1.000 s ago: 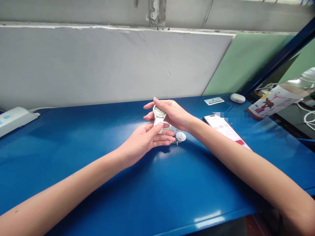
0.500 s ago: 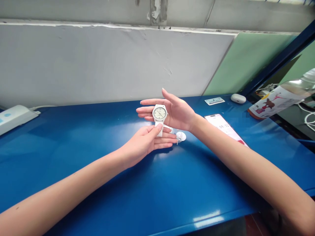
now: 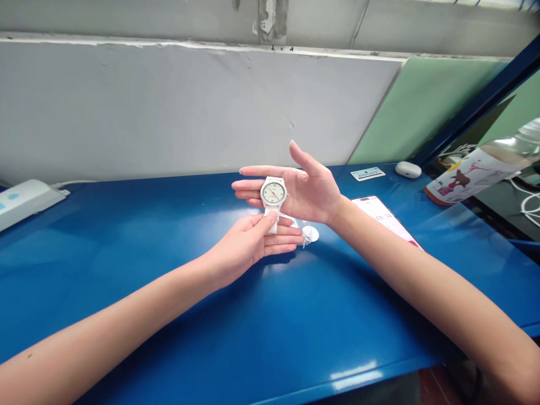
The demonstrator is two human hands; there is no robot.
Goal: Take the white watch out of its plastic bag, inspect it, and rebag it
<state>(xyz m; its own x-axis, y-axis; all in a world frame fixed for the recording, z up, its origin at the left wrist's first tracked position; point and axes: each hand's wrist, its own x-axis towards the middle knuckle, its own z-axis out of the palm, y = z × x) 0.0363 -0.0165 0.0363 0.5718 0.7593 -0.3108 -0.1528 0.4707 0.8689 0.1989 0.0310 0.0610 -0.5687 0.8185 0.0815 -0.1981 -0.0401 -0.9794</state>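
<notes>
Between the fingertips of the left hand (image 3: 248, 242) sits the lower strap of a white watch (image 3: 273, 194), pinched by thumb and forefinger so the round dial stands upright and faces the camera. That grip looks the same as half a second ago. What's different is the right hand (image 3: 306, 188): a second back it was curled over the watch case, covering most of the dial, and now it's flat open, palm turned in, fingers stretched toward the left and thumb sticking up, holding nothing. It sits just behind the watch like a backdrop (can't tell if the case actually touches the palm or just floats in front of it). So the watch has basically been handed over to the left hand alone and the face is fully readable now.

Moving outward, everything hangs above the middle of the blue bench (image 3: 169, 315), closer to its back edge than the front. Just right of the left fingertips lies a small white disc-shaped thing (image 3: 311, 233) with a bit of metal on it. Farther right there's a phone (image 3: 386, 216) with its screen lit, partly hidden by the right forearm. Near the back right corner sit a white card (image 3: 368, 173) and a white earbud case (image 3: 408, 169), and a bottle (image 3: 481, 166) lies just past the right edge. A white power strip (image 3: 25, 201) sits at the back left.
</notes>
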